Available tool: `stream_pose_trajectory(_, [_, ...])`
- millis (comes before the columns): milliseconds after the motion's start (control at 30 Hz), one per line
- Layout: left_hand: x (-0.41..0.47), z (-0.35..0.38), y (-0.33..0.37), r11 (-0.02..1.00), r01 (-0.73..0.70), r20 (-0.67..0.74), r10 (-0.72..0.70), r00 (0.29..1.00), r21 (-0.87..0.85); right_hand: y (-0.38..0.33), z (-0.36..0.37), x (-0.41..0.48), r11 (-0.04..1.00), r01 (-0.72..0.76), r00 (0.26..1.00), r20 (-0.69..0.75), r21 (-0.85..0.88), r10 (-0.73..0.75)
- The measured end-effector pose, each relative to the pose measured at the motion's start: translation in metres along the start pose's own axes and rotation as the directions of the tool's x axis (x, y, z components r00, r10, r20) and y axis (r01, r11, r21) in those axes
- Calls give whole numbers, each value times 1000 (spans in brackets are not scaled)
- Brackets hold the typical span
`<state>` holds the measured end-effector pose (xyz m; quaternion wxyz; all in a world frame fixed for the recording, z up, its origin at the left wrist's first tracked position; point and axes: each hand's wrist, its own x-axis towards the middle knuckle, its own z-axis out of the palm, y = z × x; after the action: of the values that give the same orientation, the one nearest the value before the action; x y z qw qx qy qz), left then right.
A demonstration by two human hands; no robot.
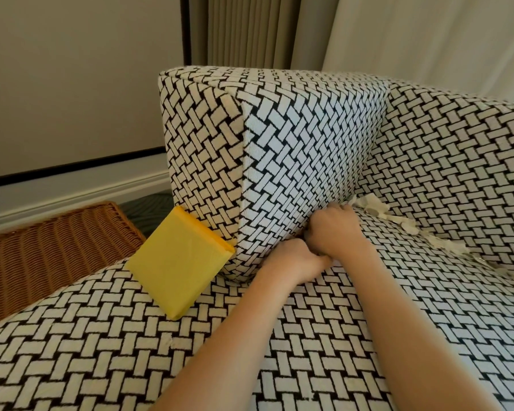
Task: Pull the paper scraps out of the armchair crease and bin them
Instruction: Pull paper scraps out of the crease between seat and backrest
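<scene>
The armchair (309,137) is covered in a black-and-white woven pattern. Torn paper scraps (374,207), white with grey spots, stick out of the crease between seat and backrest, and more scraps (445,247) trail to the right along it. My right hand (334,229) is pressed into the crease at the foot of the armrest, just left of the nearest scrap, with its fingertips hidden in the gap. My left hand (296,262) is curled into a fist on the seat, touching the right hand from below. Whether either hand holds paper is hidden.
A yellow flat packet (178,262) leans against the armrest's front, resting on the seat edge. A brown wicker basket (57,247) stands on the floor to the left of the chair. A wall, skirting board and curtains lie behind.
</scene>
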<state>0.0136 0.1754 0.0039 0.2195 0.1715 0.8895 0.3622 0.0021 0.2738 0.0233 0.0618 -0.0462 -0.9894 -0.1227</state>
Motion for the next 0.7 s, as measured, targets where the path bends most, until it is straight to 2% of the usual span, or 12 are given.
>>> stream_pose_trajectory(100, [-3, 4, 7, 959, 79, -42, -70, 997, 271, -6, -5, -2, 1000, -12, 1000, 5, -23, 12])
stream_pose_trajectory(200, [3, 2, 14, 924, 98, 0, -105, 994, 370, -8, -5, -1, 999, 50, 997, 51, 18, -50])
stream_pose_trajectory(300, [6, -1, 16, 942, 58, 119, -102, 988, 331, -3, -2, 3, 979, 83, 980, 163, 184, -114])
stream_pose_trajectory(433, [5, -9, 11, 987, 1, 198, -34, 980, 163, -2, 5, 8, 935, 13, 950, 287, 356, -122])
stream_pose_trajectory(500, [7, -10, 2, 995, 1, 186, -20, 982, 102, -6, 9, 11, 947, -27, 931, 352, 320, -92])
stream_pose_trajectory(700, [4, -13, 0, 996, 34, 208, -50, 977, 82, -16, 0, 22, 949, -127, 836, 546, 288, -54])
